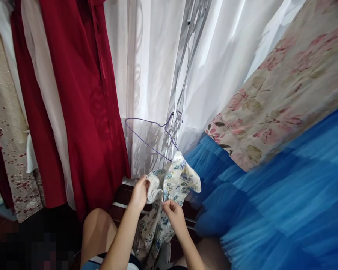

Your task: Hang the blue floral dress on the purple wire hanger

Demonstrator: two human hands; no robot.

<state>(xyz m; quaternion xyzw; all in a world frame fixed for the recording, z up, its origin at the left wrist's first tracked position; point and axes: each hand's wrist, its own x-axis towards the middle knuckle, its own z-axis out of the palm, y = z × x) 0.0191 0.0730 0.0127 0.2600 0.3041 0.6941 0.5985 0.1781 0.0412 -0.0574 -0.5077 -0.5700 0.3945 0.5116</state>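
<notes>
A white garment with a blue floral print [176, 183] hangs by one shoulder from a thin purple wire hanger [146, 139]. The hanger's other arm is bare, and its hook sits on a metal stand [183, 75]. My left hand [141, 193] pinches the loose, pale edge of the garment on the left side. My right hand [173, 212] pinches the garment's front edge, lower and to the right. The lower part of the cloth drops down between my knees, partly behind my forearms.
Long red dresses [81, 93] and pale gowns hang at the left. A white curtain [154, 56] covers the back. On the right hang a pink floral dress [281, 97] and a ruffled blue tulle skirt [284, 202], close to my right arm. Dark flooring [124, 195] shows below.
</notes>
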